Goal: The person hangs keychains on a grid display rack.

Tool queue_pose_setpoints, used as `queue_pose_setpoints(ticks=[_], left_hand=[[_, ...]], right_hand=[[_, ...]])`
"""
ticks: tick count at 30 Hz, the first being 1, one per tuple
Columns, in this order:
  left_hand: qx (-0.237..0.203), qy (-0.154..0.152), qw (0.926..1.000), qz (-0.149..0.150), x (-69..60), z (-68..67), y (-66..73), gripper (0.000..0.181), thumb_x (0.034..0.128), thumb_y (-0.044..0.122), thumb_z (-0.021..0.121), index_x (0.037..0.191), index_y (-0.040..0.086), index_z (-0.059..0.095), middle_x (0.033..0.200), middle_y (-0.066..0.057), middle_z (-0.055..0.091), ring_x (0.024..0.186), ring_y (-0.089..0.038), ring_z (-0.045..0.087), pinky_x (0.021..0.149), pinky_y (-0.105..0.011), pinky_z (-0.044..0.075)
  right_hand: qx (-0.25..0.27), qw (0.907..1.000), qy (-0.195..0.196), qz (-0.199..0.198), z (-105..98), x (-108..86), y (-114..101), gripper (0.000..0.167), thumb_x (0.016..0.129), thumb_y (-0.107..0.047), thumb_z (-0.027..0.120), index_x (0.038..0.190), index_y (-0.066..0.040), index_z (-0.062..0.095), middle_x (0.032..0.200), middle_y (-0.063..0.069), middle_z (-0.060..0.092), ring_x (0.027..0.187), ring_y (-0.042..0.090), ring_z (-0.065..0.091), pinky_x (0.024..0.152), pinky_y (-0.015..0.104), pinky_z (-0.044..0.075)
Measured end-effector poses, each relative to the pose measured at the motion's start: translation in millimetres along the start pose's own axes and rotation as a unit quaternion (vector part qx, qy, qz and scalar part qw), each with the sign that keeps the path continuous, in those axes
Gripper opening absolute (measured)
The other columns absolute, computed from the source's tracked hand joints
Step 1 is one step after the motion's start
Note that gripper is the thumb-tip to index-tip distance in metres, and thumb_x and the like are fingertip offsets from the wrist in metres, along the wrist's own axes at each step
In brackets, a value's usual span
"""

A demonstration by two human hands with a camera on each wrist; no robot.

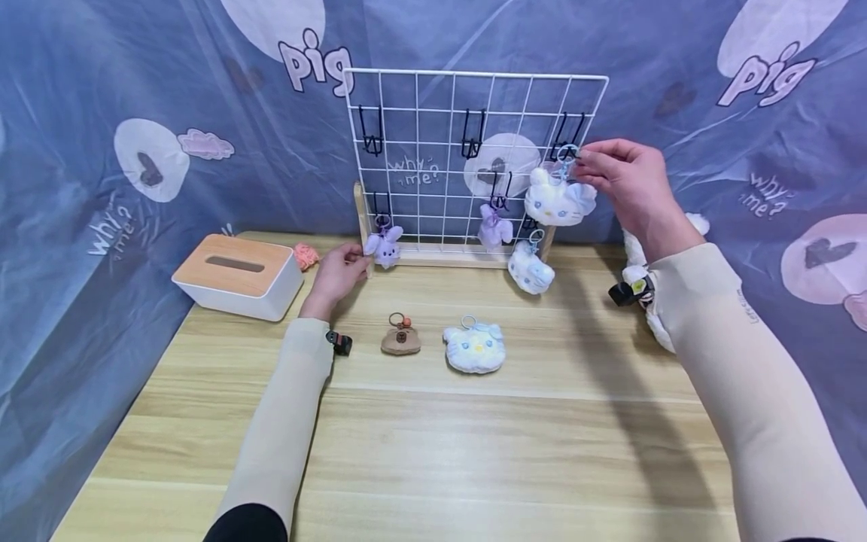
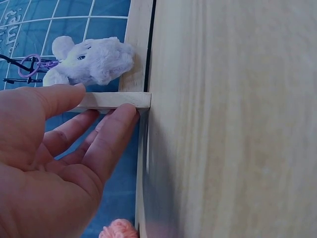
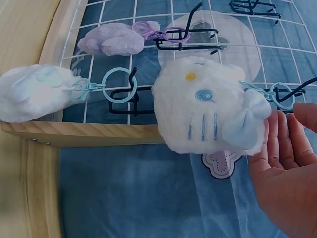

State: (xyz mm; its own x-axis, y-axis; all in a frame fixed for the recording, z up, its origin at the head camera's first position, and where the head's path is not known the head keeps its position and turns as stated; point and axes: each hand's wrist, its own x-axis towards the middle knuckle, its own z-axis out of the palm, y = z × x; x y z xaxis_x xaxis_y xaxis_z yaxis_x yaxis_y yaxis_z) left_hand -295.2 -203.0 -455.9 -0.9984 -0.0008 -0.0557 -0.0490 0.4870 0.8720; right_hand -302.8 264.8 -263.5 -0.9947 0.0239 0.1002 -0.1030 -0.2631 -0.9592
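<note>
My right hand [image 1: 626,177] pinches near the blue ring [image 3: 282,96] of a white cat-face plush keychain [image 1: 558,199], at the rack's upper right hook. In the right wrist view the ring sits around that black hook, the fingers behind the plush bow. My left hand [image 1: 336,275] grips the wooden side foot [image 2: 116,100] of the white wire rack [image 1: 433,143], thumb on one side and fingers on the other. Beside it hangs a purple bunny keychain [image 1: 384,247]. A second purple keychain [image 1: 496,227] and another white plush keychain [image 1: 530,267] hang on lower hooks.
A brown plush keychain [image 1: 401,340] and a white cat-face keychain [image 1: 476,348] lie on the table [image 1: 433,452]. At the left stand a tissue box [image 1: 237,275] and a pink object [image 1: 306,256]. A white plush thing [image 1: 657,327] lies behind the right forearm.
</note>
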Motion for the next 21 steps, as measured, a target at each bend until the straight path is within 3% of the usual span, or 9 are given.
queue_pose_setpoints(ticks=[11, 16, 21], left_hand=[[-0.009, 0.001, 1.0, -0.002, 2.8, 0.7, -0.8, 0.046, 0.1129, 0.022, 0.068, 0.15, -0.004, 0.061, 0.135, -0.025, 0.068, 0.113, -0.035, 0.075, 0.104, -0.042, 0.071], [-0.003, 0.001, 1.0, -0.002, 2.6, 0.8, -1.5, 0.046, 0.1133, 0.023, 0.067, 0.15, -0.004, 0.061, 0.136, -0.025, 0.069, 0.112, -0.036, 0.076, 0.101, -0.038, 0.072], [-0.004, 0.003, 1.0, 0.002, 0.5, 1.1, -0.5, 0.046, 0.1135, 0.022, 0.067, 0.15, -0.005, 0.06, 0.135, -0.026, 0.069, 0.114, -0.04, 0.076, 0.103, -0.044, 0.071]], right_hand=[[0.017, 0.9998, 0.009, -0.011, -7, -23.8, -1, 0.011, 0.098, 0.0, 0.083, 0.108, 0.004, 0.081, 0.094, 0.013, 0.085, 0.084, 0.021, 0.083, 0.081, 0.025, 0.073], [0.029, 0.9991, -0.005, -0.029, -7, -38.3, 1, 0.007, 0.099, 0.005, 0.08, 0.106, 0.006, 0.081, 0.093, 0.014, 0.085, 0.083, 0.022, 0.083, 0.081, 0.026, 0.073], [0.015, 0.9985, -0.031, -0.042, -1, -53.4, 11, 0.009, 0.099, 0.005, 0.08, 0.108, 0.007, 0.08, 0.095, 0.013, 0.085, 0.083, 0.02, 0.082, 0.083, 0.026, 0.073]])
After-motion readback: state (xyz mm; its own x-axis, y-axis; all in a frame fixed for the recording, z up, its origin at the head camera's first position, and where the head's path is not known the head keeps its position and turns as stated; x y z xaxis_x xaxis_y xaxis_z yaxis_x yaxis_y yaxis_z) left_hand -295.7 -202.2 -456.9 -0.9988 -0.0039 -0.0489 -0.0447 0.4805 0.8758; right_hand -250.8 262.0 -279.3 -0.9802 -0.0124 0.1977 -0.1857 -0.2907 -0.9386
